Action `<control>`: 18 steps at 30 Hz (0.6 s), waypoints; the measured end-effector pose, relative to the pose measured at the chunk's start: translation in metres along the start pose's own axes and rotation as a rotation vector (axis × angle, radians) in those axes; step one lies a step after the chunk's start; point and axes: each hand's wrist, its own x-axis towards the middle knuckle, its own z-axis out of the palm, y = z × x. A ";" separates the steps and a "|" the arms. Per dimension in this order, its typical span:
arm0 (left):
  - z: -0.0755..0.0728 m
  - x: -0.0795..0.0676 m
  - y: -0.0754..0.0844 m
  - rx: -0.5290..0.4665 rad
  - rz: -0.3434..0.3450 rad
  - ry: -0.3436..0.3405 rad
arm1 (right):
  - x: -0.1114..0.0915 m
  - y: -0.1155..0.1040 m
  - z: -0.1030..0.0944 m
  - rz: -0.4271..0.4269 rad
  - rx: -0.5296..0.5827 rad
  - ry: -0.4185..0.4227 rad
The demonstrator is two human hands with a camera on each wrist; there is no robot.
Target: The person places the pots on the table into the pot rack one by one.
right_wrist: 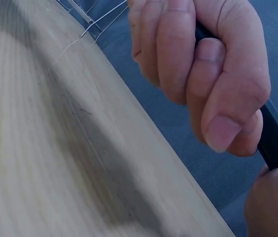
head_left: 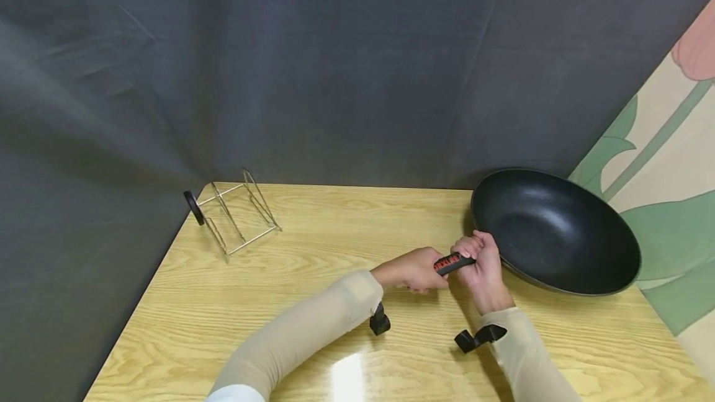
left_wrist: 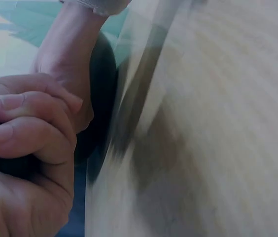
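Both grips, left hand (head_left: 418, 270) and right hand (head_left: 481, 272), closed round black red-lettered handle (head_left: 449, 263), left at free end. Round black wok (head_left: 558, 234) at head view's 3 o'clock, over yellow wood-grain surface (head_left: 313, 222).

Dark cloth (head_left: 357, 67) hangs beyond the grip, flower print (head_left: 676, 203) to the grip's right; beneath it a wood-grain table (head_left: 346, 228), with glare (head_left: 347, 378) nearer and left

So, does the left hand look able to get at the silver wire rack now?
Probably not: the left hand grips the red-lettered black handle of the round black wok. Were it free, nothing visible blocks its way to the rack.
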 end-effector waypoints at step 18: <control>0.030 -0.007 -0.007 0.145 0.104 0.179 | -0.021 0.000 0.007 -0.010 -0.144 -0.123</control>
